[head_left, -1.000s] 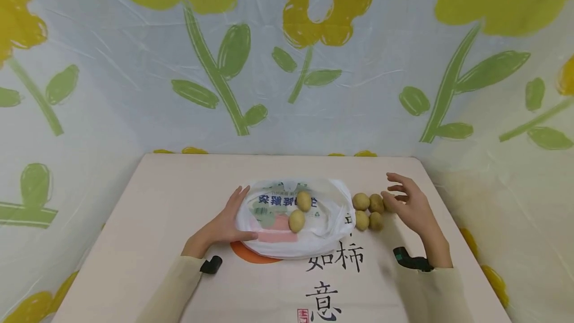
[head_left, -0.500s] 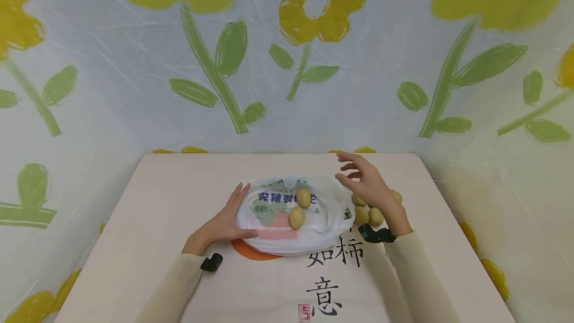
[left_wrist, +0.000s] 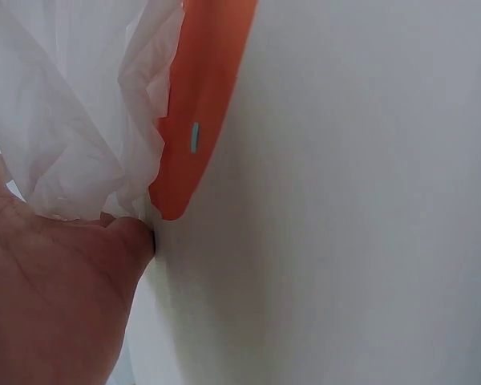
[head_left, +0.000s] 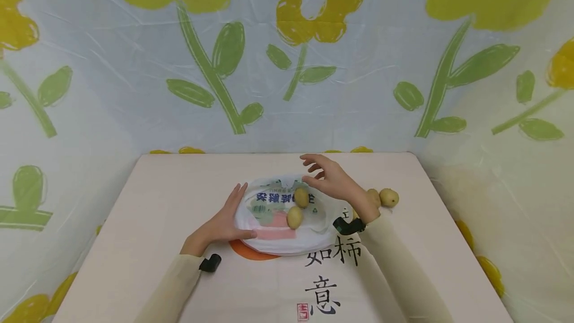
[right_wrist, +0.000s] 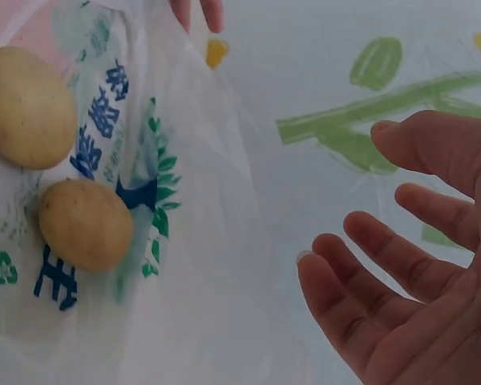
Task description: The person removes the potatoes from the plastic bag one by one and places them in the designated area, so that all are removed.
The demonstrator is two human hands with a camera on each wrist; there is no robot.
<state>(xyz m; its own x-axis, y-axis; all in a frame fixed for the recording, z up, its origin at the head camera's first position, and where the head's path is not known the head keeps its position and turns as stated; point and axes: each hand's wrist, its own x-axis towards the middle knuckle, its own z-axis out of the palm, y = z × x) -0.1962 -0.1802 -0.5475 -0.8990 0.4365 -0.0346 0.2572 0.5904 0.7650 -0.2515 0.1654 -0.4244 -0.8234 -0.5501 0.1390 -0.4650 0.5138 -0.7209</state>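
Observation:
A white plastic bag (head_left: 287, 246) with green and blue print lies spread on the table. Two potatoes sit on its printed area: an upper potato (head_left: 301, 197) and a lower potato (head_left: 294, 218), both also plain in the right wrist view. My left hand (head_left: 225, 220) rests at the bag's left edge, fingers and thumb spread apart. In the left wrist view, the thumb side of that hand (left_wrist: 56, 297) touches the crumpled plastic. Over the bag's upper right edge hovers my right hand (head_left: 329, 178), fingers loosely bent and holding nothing; its palm (right_wrist: 433, 321) is bare.
More potatoes (head_left: 389, 197) lie right of the bag, partly hidden by my right wrist. A mat with black characters (head_left: 323, 295) and an orange shape (head_left: 251, 251) lies under the bag. Behind the table (head_left: 179, 168) hangs a flower-patterned cloth (head_left: 358, 113).
My right hand has moved left, from beside the potato pile across to the bag's upper right edge. The left hand, the bag and its two potatoes stay put.

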